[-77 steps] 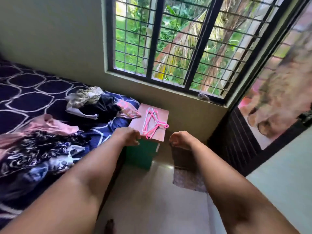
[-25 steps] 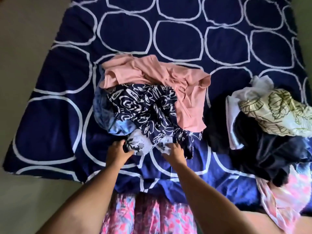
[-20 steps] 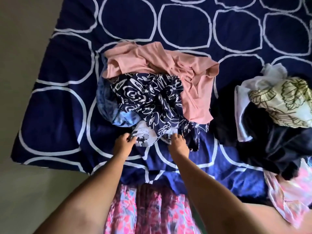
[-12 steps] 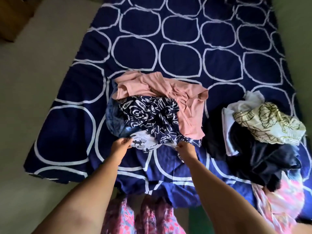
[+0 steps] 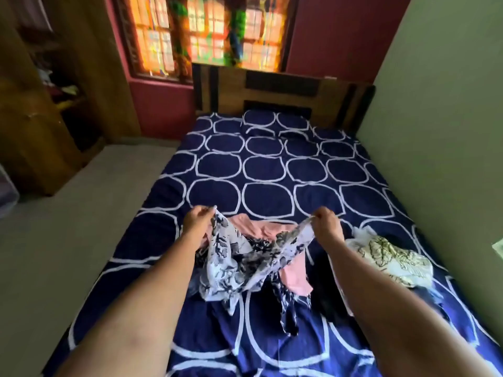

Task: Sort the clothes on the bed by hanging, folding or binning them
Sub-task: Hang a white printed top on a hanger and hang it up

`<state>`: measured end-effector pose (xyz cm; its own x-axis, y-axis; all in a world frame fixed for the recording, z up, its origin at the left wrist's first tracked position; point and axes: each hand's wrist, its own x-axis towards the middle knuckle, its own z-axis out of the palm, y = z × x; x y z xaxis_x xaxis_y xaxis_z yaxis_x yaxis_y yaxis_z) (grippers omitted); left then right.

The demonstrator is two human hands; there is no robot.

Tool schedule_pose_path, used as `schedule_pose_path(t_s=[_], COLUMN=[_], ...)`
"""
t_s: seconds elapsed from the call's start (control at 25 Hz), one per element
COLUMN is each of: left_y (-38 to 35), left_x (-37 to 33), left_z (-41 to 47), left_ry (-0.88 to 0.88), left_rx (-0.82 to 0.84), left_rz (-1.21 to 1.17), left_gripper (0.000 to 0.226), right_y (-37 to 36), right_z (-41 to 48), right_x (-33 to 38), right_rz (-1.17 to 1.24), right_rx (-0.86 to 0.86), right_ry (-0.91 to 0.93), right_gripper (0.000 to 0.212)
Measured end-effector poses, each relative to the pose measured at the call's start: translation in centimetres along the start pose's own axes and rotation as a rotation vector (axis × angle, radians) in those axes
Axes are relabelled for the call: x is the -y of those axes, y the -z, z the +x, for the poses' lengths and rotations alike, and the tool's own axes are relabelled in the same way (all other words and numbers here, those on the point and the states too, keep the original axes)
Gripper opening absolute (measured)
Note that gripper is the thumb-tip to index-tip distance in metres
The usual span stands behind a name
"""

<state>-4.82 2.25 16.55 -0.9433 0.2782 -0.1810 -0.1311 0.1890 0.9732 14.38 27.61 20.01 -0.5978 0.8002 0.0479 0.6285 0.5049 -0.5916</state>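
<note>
Lifted now, floral garment (image 5: pixel 239 265) hangs pinched by left hand (image 5: pixel 197 220) and right hand (image 5: pixel 325 220).

A wooden cupboard (image 5: pixel 32 118) stands left of a bright window (image 5: pixel 206 34).

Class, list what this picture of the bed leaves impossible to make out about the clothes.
1. Head view: what garment the patterned cloth is; it hangs bunched between the left hand and right hand.
2. Pink garment: mostly behind that cloth.
3. Dark clothes: partly covered by the right forearm.
4. Cupboard shelves: blurred and dim.
</note>
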Motion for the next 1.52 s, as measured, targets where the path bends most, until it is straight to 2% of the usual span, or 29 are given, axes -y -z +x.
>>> schedule_pose_path(t_s=[0.12,0.2,0.28,0.4,0.52,0.64,0.76,0.84,0.92,1.04,1.16,1.2,1.28,1.36,1.4,1.44,1.52], left_y=[0.1,-0.3,-1.3,-3.3,-5.5,-7.8,-9.4,-10.0,-10.4,-10.9,-11.0,-11.0,-11.1,-11.0,-11.0,-10.9,-10.5], left_x=[-8.5,-14.1,-19.0,-24.0,-26.8,-28.1,-28.7,-29.2,-29.6,-29.8,-29.5,-29.4,-29.1,-28.9,-28.9,-28.9,-28.6], left_z=[0.5,-0.4,-1.9,-4.2,-5.6,-6.8,-7.9,-8.5,-9.0,-9.8,-10.4,-10.7,-10.8,-10.9,-10.8,-10.9,-11.1], left_ry=[-0.191,-0.275,-0.311,-0.357,-0.374,-0.366,-0.363,-0.375,-0.379,-0.42,-0.527,-0.564,-0.632,-0.665,-0.682,-0.711,-0.729], left_rx=[-0.034,0.003,0.089,0.204,0.242,0.302,0.324,0.302,0.3,0.38,0.481,0.514,0.546,0.541,0.537,0.534,0.55], left_rz=[-0.086,-0.172,-0.245,-0.326,-0.386,-0.393,-0.383,-0.378,-0.386,-0.35,-0.188,-0.132,-0.047,-0.002,0.018,0.035,0.023], left_gripper=[0.016,0.018,0.019,0.017,0.017,0.017,0.017,0.017,0.017,0.018,0.014,0.012,0.011,0.011,0.011,0.011,0.007], right_y=[6.7,10.0,12.2,12.8,11.6,11.0,11.1,10.3,9.0,8.2,11.2,12.3,14.6,16.2,17.0,17.7,18.5], right_z=[2.0,2.8,3.3,3.0,2.0,-0.1,-2.4,-3.3,-4.1,-5.0,-4.0,-2.9,-1.4,-0.7,-0.7,-0.7,-0.6], right_x=[2.5,3.6,4.6,6.4,8.7,11.2,12.9,13.1,12.7,12.1,13.0,13.0,12.8,12.2,12.0,12.0,12.3], right_rz=[0.027,0.033,-0.013,-0.101,-0.091,0.091,-0.079,-0.187,-0.119,0.081,0.413,0.486,0.547,0.631,0.656,0.625,0.475], right_rx=[-0.235,-0.348,-0.365,-0.234,-0.204,-0.319,-0.58,-0.603,-0.525,-0.52,-0.542,-0.5,-0.264,0.028,0.135,0.193,0.157], right_ry=[0.045,0.046,0.043,0.091,0.341,0.572,0.869,0.995,0.925,0.72,0.494,0.438,0.399,0.401,0.384,0.382,0.405], right_gripper=[0.023,0.023,0.023,0.027,0.022,0.015,0.023,0.028,0.031,0.028,0.052,0.06,0.065,0.056,0.045,0.033,0.027])
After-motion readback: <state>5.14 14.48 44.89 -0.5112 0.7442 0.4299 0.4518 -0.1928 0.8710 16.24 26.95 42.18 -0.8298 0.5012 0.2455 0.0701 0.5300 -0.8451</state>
